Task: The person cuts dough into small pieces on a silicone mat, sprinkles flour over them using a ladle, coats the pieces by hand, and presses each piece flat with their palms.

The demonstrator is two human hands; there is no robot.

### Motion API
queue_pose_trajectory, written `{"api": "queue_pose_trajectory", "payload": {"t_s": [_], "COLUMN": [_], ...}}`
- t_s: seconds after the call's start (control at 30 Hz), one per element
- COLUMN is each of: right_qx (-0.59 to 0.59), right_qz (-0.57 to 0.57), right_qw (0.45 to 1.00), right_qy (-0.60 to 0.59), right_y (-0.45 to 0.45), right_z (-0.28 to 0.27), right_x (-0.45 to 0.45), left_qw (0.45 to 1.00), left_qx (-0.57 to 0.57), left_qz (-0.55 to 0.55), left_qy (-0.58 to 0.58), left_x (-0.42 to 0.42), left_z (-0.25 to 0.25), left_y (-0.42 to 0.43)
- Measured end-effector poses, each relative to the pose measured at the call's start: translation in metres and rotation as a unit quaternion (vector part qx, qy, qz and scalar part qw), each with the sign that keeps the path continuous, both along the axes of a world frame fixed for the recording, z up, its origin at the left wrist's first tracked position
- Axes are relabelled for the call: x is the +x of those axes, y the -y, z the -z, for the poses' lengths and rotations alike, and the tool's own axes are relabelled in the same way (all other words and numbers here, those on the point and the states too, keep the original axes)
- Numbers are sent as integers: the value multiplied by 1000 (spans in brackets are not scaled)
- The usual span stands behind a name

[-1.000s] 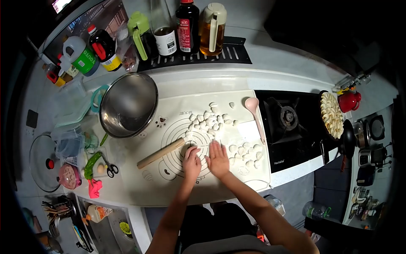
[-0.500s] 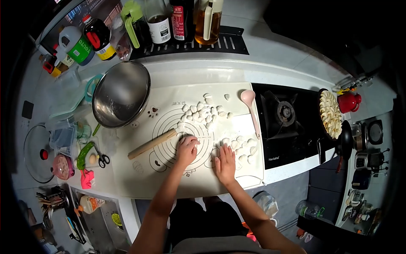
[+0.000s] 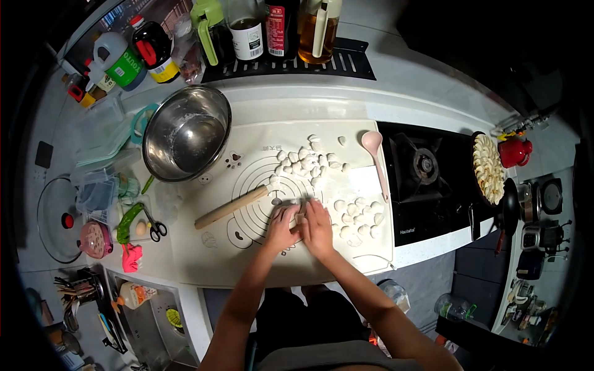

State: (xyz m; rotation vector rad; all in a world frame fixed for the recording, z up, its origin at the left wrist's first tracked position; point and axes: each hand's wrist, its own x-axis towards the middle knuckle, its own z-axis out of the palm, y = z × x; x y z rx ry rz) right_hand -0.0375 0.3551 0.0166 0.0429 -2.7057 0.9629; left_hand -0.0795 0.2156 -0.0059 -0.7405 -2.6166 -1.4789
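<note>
Both hands are close together on the printed white mat (image 3: 247,133). My left hand (image 3: 283,229) is curled low over the mat, and whatever may be under its fingers is hidden. Beside it my right hand (image 3: 317,229) lies palm down with its fingers stretched forward. Just beyond the hands is a pile of small white dough pieces (image 3: 303,162). More flattened dough pieces (image 3: 357,216) lie right of my right hand. A wooden rolling pin (image 3: 231,207) rests diagonally to the left of my left hand.
A large steel bowl (image 3: 187,133) stands at the mat's back left. A pink ladle (image 3: 373,154) lies beside the black stove (image 3: 421,185), which bears a pan of dumplings (image 3: 487,170). Scissors (image 3: 158,231) and a green pepper (image 3: 129,224) are at the left. Bottles line the back.
Half a second ago my hands were apart, the right one near the flattened pieces; now they are side by side. The whole view has also shifted slightly.
</note>
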Motion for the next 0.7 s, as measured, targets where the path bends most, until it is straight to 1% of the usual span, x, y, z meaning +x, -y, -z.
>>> {"api": "queue_pose_trajectory", "payload": {"t_s": [0.03, 0.07, 0.1, 0.17, 0.2, 0.23, 0.3, 0.37, 0.4, 0.43, 0.47, 0.53, 0.57, 0.6, 0.7], "right_qx": [-3, 16, 59, 186, 189, 182, 163, 187, 196, 206, 214, 223, 229, 181, 101], "right_qz": [-11, -27, -23, -25, -43, -46, -52, -72, -83, -94, -67, -20, 4, 15, 42], "right_qw": [1000, 999, 997, 980, 977, 980, 985, 979, 977, 974, 973, 973, 971, 982, 993], "right_qy": [-5, 16, 37, 64, 84, 62, 39, 25, 23, 23, 53, 60, 62, 53, 38], "right_y": [9, 17, 27, 35, 35, 33, 33, 29, 24, 19, 13, -7, -18, -27, -46], "right_z": [3, 9, 13, 34, 33, 32, 32, 35, 39, 39, 39, 36, 34, 32, 0], "right_x": [-8, -16, -27, -37, -39, -49, -42, -45, -42, -38, -34, -22, -16, -11, 3], "left_qw": [999, 997, 994, 990, 986, 982, 984, 989, 991, 989, 992, 994, 996, 995, 991], "left_qx": [29, 57, 71, 41, 17, 19, 10, 32, 23, 9, 16, 31, 10, -11, -72], "left_qz": [-22, -43, -76, -135, -164, -185, -176, -139, -126, -127, -119, -102, -87, -92, -110], "left_qy": [-9, -18, 28, -32, -30, -40, -27, -31, -33, -71, -43, -5, -31, -25, -27], "left_x": [2, 4, 9, 10, 14, 11, 13, 8, 5, 4, 2, -10, -22, -33, -58], "left_z": [-1, -2, -1, 25, 28, 26, 21, 17, 12, 1, 1, 6, 9, 10, 5], "left_y": [2, 5, 9, 26, 32, 34, 38, 32, 27, 18, 10, -9, -20, -35, -73]}}
